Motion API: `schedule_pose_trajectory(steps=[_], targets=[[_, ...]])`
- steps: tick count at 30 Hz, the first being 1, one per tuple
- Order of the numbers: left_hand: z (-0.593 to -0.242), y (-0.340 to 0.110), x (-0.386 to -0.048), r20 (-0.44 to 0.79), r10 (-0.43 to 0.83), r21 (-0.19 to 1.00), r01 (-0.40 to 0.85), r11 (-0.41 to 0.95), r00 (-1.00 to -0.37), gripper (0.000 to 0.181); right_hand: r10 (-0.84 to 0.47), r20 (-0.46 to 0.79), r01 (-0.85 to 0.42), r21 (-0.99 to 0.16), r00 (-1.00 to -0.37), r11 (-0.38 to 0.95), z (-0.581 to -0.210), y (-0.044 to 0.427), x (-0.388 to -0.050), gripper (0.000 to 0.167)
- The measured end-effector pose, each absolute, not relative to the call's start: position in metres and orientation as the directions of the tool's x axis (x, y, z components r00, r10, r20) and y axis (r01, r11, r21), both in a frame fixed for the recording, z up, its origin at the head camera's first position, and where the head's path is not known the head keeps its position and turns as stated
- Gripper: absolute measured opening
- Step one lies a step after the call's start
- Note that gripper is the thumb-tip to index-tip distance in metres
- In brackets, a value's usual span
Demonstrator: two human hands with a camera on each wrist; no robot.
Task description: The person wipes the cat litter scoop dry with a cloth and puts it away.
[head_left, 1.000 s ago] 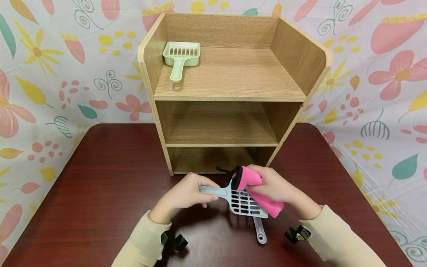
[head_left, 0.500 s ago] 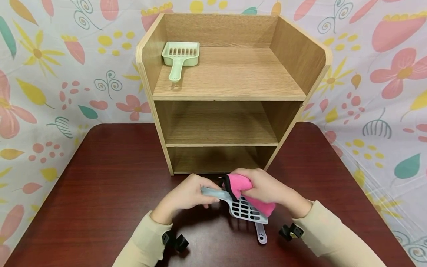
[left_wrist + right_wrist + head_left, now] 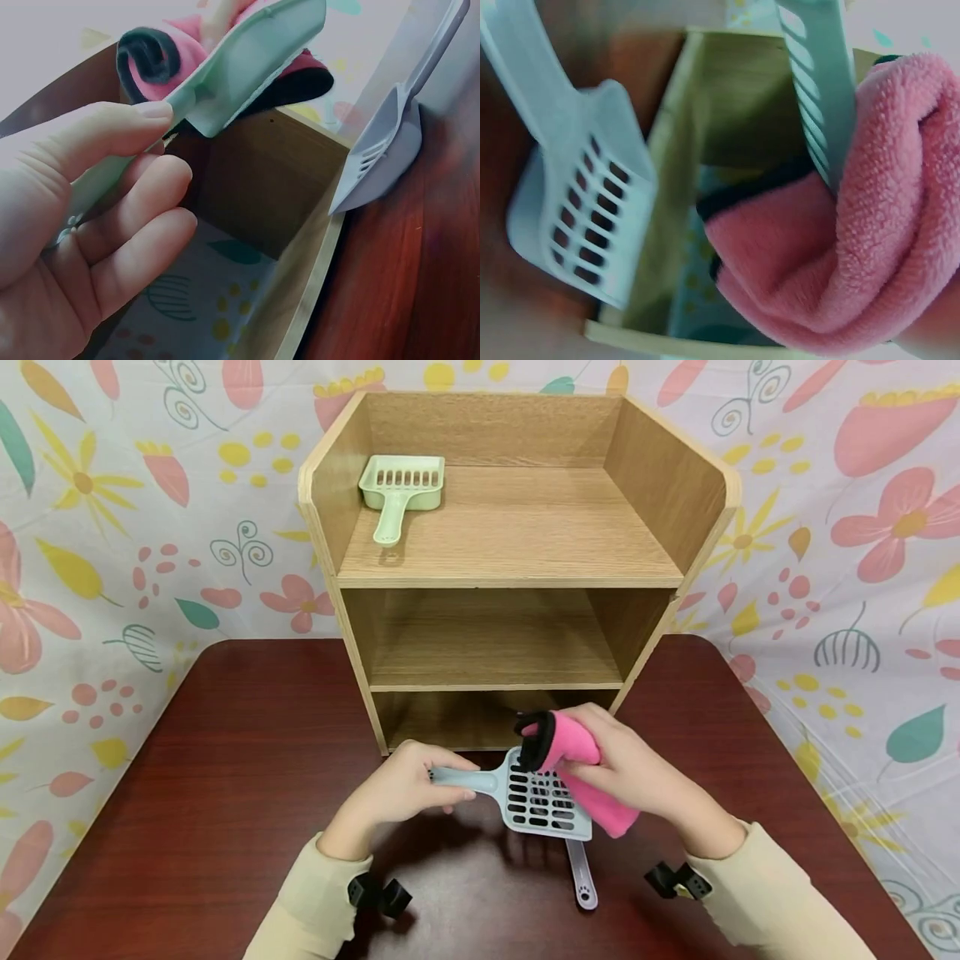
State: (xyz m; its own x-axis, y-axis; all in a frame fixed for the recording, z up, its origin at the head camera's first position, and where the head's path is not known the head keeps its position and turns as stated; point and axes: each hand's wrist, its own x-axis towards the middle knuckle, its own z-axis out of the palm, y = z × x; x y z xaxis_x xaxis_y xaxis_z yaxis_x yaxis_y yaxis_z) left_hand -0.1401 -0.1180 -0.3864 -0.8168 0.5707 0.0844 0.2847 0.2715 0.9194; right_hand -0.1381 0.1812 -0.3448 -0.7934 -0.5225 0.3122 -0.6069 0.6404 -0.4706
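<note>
A light blue slotted litter scoop (image 3: 480, 782) is held above the table, its handle between the thumb and fingers of my left hand (image 3: 393, 789). My right hand (image 3: 637, 764) grips a bunched pink cloth (image 3: 576, 745) with black edging at the scoop head's right side. In the right wrist view the folded cloth (image 3: 885, 217) lies against the slotted head and hides part of it. Below, a pale lilac scoop (image 3: 582, 878) is mostly covered by the blue one. The left wrist view shows that lilac scoop (image 3: 382, 154) resting in a holder on the table.
A wooden shelf unit (image 3: 480, 582) stands behind my hands. On its top level, at the left, a green scoop (image 3: 392, 520) sits in a green holder (image 3: 423, 502). The dark red table (image 3: 225, 793) extends to both sides, and a patterned sheet (image 3: 150, 585) hangs behind.
My right hand and the cloth slid left toward the scoop's handle, then back up and right along the head. The blue scoop tilted and levelled, shifting slightly left with my left hand.
</note>
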Motion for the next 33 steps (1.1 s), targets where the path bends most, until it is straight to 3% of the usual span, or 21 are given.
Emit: schedule_pose_trajectory(steps=[6,16,27,33], targets=[[-0.386,-0.12,-0.137,0.098,0.539,0.924,0.278,0.263,-0.836,0.026,-0.494,0.433,-0.652,-0.402,-0.754,0.643,-0.326,0.192,-0.13,0.049],[-0.382,-0.111,-0.137,0.223,0.511,0.873,0.404,0.275,-0.83,0.023,-0.647,0.344,-0.716,-0.127,-0.681,0.686,-0.345,0.16,-0.114,0.053],[-0.38,-0.109,-0.132,0.273,0.484,0.847,0.446,0.289,-0.832,0.023,-0.721,0.402,-0.759,0.091,-0.564,0.644,-0.356,0.155,-0.118,0.048],[-0.382,-0.107,-0.13,0.28,0.479,0.839,0.454,0.298,-0.832,0.022,-0.729,0.408,-0.729,0.192,-0.549,0.657,-0.36,0.155,-0.122,0.038]])
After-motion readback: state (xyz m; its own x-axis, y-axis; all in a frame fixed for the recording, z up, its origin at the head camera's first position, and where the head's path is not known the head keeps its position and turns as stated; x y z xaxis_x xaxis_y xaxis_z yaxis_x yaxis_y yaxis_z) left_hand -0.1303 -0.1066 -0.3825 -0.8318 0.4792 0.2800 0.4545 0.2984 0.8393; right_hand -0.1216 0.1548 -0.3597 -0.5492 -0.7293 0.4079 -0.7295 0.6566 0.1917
